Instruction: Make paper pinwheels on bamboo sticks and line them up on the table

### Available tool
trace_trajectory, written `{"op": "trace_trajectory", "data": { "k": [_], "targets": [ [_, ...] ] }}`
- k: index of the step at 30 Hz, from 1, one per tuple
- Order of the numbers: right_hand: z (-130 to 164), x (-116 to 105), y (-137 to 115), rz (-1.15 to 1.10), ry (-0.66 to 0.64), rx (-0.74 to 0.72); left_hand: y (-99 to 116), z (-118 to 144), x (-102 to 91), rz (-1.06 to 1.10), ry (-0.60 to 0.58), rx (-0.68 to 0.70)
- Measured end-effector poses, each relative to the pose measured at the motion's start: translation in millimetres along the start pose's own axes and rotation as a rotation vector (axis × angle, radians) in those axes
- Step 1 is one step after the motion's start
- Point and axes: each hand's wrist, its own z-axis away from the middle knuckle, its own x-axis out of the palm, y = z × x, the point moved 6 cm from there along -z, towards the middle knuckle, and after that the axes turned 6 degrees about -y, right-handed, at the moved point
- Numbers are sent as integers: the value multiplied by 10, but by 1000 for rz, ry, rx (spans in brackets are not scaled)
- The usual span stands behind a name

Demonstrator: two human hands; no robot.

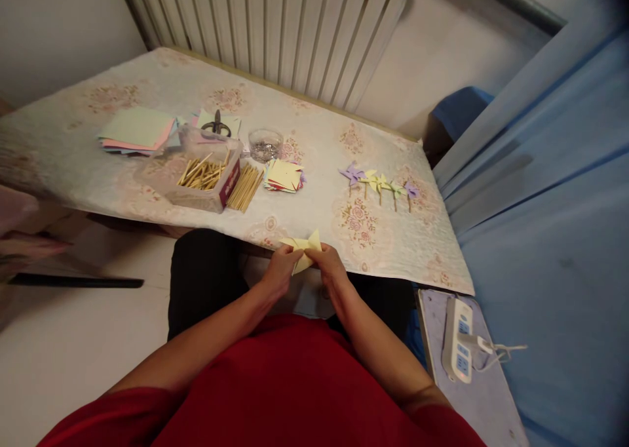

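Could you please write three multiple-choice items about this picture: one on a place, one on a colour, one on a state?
1. Where do the finished paper pinwheels lie?
A. on the table's right part
B. inside the box of sticks
C. on the floor

2. What colour is the folded paper between the hands?
A. pink
B. yellow
C. blue

3. How is that paper held?
A. by the left hand alone
B. by nobody, it lies flat on the table
C. by both hands, at the table's near edge

Right letters:
1 A: the row of pinwheels lies on the cloth of the table, to the right of the box of sticks.
2 B: the sheet is pale yellow.
3 C: the left hand and the right hand both pinch it.
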Motion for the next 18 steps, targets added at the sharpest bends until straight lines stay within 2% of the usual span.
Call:
{"op": "trace_trajectory", "data": {
  "k": [6,9,11,14,16,18],
  "targets": [
    [47,-10,-21,35,-19,0,-24,-17,-2,101,-37,-28],
    [118,-73,-75,78,9,-71,-25,-21,-14,173,-27,-77],
    [215,-180,-123,158,142,-193,-15,-27,-14,214,-25,-91],
    [474,-310,-185,421,415,-470,-6,-40,-1,264,-36,-92],
    [627,-255,-173,626,424,-653,-12,-48,24,301,-62,-91],
    [713,-148,-115,808,339,-781,-22,-53,47,325,-87,-87]
  ]
}}
